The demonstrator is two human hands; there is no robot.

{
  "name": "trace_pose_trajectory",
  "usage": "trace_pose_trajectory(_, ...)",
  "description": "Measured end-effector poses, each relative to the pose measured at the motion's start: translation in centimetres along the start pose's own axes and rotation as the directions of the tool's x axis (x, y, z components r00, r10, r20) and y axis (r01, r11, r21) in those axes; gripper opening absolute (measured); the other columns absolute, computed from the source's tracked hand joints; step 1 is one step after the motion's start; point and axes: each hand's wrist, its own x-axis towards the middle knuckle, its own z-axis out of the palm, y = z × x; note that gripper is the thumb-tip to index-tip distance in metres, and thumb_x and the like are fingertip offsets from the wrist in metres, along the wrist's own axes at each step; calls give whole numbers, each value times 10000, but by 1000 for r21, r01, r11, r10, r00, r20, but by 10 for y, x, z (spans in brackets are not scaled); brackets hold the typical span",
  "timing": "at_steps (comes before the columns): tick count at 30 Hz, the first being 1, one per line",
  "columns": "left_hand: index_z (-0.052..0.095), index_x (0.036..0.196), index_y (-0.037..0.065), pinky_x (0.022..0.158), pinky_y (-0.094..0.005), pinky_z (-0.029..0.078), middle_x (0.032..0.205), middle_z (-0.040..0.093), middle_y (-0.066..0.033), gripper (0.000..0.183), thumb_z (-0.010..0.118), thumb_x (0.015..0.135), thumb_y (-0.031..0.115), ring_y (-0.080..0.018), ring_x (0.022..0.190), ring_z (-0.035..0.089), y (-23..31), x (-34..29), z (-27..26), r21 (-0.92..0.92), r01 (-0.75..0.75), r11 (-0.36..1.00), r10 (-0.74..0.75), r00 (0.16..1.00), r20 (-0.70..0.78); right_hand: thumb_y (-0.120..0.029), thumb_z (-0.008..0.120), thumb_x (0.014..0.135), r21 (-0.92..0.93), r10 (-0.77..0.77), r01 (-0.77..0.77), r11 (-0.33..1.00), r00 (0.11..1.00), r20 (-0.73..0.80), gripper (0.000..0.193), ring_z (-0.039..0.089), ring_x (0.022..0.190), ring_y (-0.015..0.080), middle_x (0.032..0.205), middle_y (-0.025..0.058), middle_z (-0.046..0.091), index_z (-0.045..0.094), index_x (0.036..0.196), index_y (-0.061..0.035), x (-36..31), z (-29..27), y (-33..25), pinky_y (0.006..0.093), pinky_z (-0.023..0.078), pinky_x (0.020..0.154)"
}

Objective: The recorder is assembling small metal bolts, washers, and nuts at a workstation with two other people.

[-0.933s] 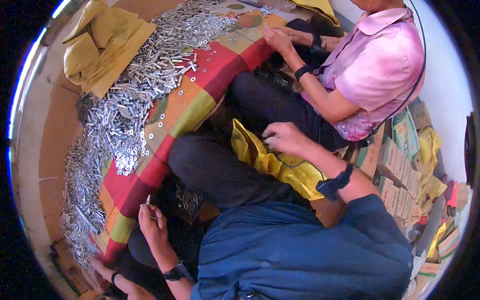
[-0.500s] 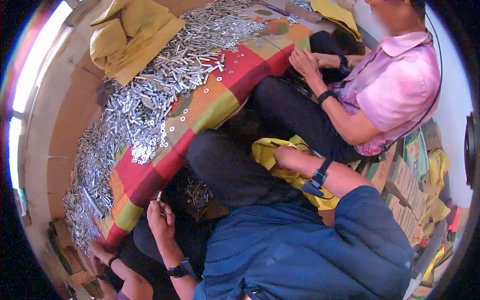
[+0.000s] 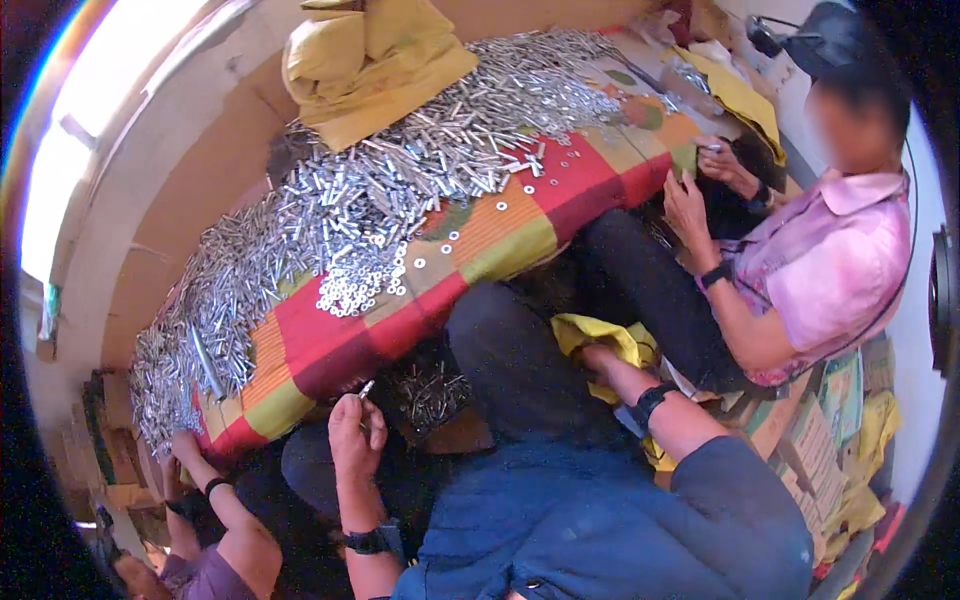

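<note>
My left hand [image 3: 357, 435] is raised over my lap, just off the near edge of the cloth. Its fingers are closed round a small silver bolt [image 3: 367, 388], whose end sticks up past the fingertips. My right hand [image 3: 598, 362] reaches down to a yellow bag [image 3: 640, 345] beside my thigh, and its fingers are hidden there. Ahead, a long heap of metal bolts [image 3: 350, 190] covers much of a red, green and orange checked cloth [image 3: 330, 345], with a cluster of flat washers [image 3: 350, 290] on its near side.
Below the cloth's edge, a dark tray [image 3: 430, 400] holds loose metal parts. A person in pink [image 3: 820, 270] sits at right; another person [image 3: 235, 560] reaches into the heap at lower left. Folded yellow sacking [image 3: 375, 70] lies behind the heap, and boxes [image 3: 815, 430] are stacked at right.
The view has shifted, bringing the lower-left person's head into sight. My right hand has gone lower at the yellow bag. The person in pink has drawn their hands apart.
</note>
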Motion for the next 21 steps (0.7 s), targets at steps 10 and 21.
trace_pose_trajectory(10,565,862,61,374,-257,317,627,579,-80,326,494,1058,312,-115,384,404,7,0,-3,-78,18,997,-20,999,-30,-294,456,1018,-499,-259,255,828,964,62,373,660,993,242,1094,117,680,585,1227,-14,113,53,45,403,555,796)
trace_pose_trajectory(21,551,869,51,385,-281,320,574,546,-96,322,505,1044,317,-142,375,413,2,7,-6,-49,125,991,-131,983,-132,-357,599,931,-763,168,257,593,888,429,536,402,1419,244,1509,-2,493,535,1439,-198,133,38,106,376,330,1154)
